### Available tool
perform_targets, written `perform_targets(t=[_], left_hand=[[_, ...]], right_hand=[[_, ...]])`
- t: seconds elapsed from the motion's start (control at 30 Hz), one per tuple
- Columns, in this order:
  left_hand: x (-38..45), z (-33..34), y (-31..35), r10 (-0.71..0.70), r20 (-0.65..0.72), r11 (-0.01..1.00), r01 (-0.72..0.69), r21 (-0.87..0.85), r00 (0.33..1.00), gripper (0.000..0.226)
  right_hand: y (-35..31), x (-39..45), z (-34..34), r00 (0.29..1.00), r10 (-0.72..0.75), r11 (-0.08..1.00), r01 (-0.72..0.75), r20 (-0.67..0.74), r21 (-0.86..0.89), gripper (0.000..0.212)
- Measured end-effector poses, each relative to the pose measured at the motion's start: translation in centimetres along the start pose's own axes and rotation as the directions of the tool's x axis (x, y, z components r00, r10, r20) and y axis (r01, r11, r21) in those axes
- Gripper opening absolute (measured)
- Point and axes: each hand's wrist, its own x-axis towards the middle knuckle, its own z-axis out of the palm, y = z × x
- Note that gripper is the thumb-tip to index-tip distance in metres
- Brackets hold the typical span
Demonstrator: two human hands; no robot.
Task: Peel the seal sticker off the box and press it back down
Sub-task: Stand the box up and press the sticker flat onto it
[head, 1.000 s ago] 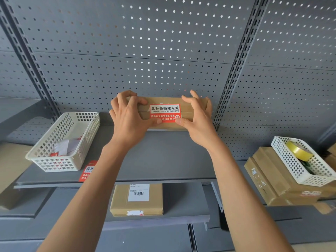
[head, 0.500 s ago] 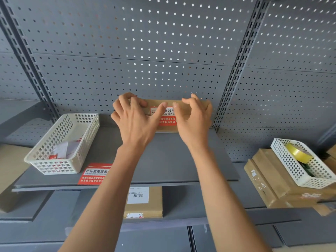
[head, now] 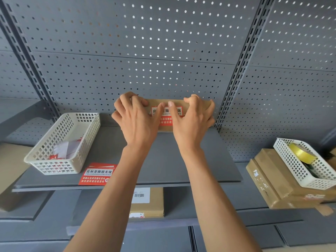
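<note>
Both thumbs press sticker (head: 168,115) onto box (head: 181,103); left hand (head: 135,120), right hand (head: 192,120) fingers curled over top edge. Best: rub thumbs outward, firm, edges last.

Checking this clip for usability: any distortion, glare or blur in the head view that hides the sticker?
Head view: wide-angle bowing of the uprights; even, soft light, no glare; sharp focus; only both thumbs cover parts of the seal sticker on the box.
</note>
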Motion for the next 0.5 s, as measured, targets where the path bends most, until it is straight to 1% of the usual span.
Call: perform_targets(t=[0.13, 0.33, 0.5], left_hand=[[0.1, -0.1, -0.1, -0.008, -0.002, 1.0, 0.008, -0.019, 1.0, 0.044], [0.1, 0.0, -0.6, 0.001, 0.002, 0.999, -0.001, -0.041, 1.0, 0.035], [0.1, -0.3, -0.7, 0.008, 0.026, 0.998, -0.007, -0.059, 1.0, 0.03]], right_hand=[[0.3, -0.1, 0.3, 1.0, -0.004, 1.0, 0.004, -0.028, 0.011, 0.037], [0.7, -0.1, 0.3, 0.998, -0.004, 0.999, 0.006, -0.061, 0.042, 0.021], [1.2, 0.0, 0.2, 0.998, 0.003, 0.996, 0.002, -0.061, 0.086, 0.018]])
